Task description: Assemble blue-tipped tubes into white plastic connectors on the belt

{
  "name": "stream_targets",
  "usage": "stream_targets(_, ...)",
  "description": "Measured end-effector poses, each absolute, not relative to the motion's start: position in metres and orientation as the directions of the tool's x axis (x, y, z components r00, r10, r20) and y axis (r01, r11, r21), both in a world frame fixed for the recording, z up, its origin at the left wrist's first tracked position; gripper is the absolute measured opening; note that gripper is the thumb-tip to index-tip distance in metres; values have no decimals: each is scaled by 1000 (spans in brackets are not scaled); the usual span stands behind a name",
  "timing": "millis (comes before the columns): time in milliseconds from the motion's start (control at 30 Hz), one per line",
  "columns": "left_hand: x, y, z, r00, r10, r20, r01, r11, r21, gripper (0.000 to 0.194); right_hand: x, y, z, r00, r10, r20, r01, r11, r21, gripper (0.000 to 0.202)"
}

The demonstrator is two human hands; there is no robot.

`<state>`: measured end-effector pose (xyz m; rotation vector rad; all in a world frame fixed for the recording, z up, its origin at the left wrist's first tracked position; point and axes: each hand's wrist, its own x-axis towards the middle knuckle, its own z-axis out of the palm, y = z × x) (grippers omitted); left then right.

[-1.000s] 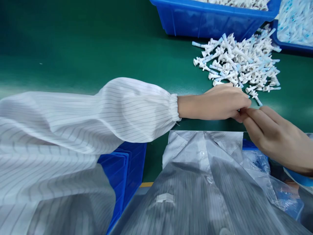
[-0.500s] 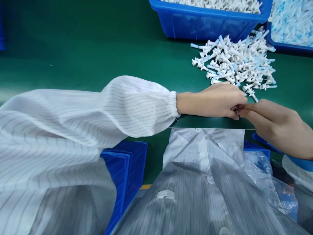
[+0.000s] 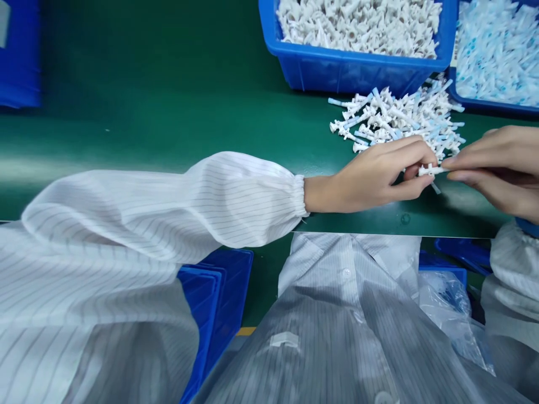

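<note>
Between the thumb and fingertips of my left hand (image 3: 385, 174) is a small white plastic fitting (image 3: 427, 170) with a short side stub. My right hand (image 3: 499, 168) comes in from the right edge and pinches the thin pale piece at the fitting's right end; whether that is a separate tube I cannot tell. Just beyond my hands lies a pile of white fittings with pale blue tubes (image 3: 396, 115) on the green table (image 3: 189, 129). Below my left fingertips, one pale tube end shows on the table.
Behind the pile stands a blue bin (image 3: 349, 70) full of white fittings. To its right, a blue tray (image 3: 497, 106) holds many translucent pale blue pieces. Another blue container (image 3: 19, 73) is at the far left. Blue crates (image 3: 227, 303) and a clear plastic bag (image 3: 446, 308) sit below the table edge.
My hands were pressed together with their fingertips hidden. The right hand has moved up and right, and the fitting now shows between the two. The view has tilted up slightly.
</note>
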<state>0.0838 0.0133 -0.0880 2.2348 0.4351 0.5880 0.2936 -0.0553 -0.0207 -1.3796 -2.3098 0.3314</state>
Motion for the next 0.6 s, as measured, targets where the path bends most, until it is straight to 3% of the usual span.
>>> stream_targets(100,82,11,-91,796,519,312,105,-627,772,26,298,-41,-22,-544,774,324,632,632,-450,11)
stream_targets(167,82,10,-94,770,553,319,103,-601,793,27,304,-33,-24,-545,757,361,634,653,-413,7)
stream_targets(267,81,7,-97,713,632,305,148,-560,815,36,317,-22,-32,-472,790,391,722,601,-343,12)
stream_targets(400,79,4,-103,680,657,325,186,-584,790,39,335,-8,-48,-360,841,403,874,455,-168,33)
stream_targets(500,76,4,-108,700,615,363,169,-637,752,37,342,-4,-57,-219,900,377,918,321,-234,46)
stream_targets(600,75,11,-106,702,556,445,200,-754,626,34,341,-5,-62,-89,911,404,855,278,-439,52)
